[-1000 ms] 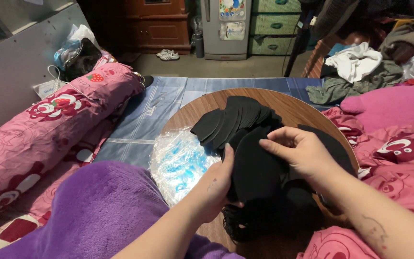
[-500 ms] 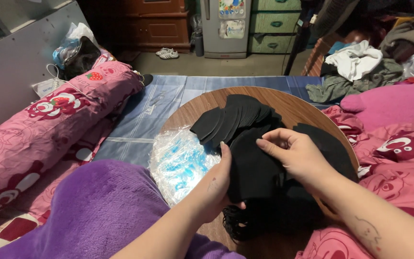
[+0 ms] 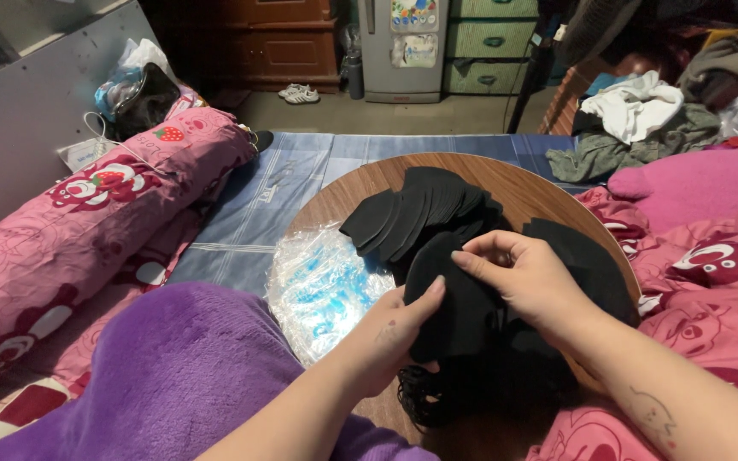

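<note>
On round wooden table (image 3: 548, 192), black fabric piece (image 3: 454, 299) upright, both hands (image 3: 395, 329) pinching.

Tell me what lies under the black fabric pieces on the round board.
Under the black fabric pieces shows the round wooden board; a clear plastic bag lies beside them. Both hands and the pile hide the board's middle.

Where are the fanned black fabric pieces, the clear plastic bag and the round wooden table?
fanned black fabric pieces (image 3: 420, 213), head view, middle of the fan
clear plastic bag (image 3: 322, 286), head view, its crinkled middle
round wooden table (image 3: 527, 188), head view, bare top near far rim
</note>
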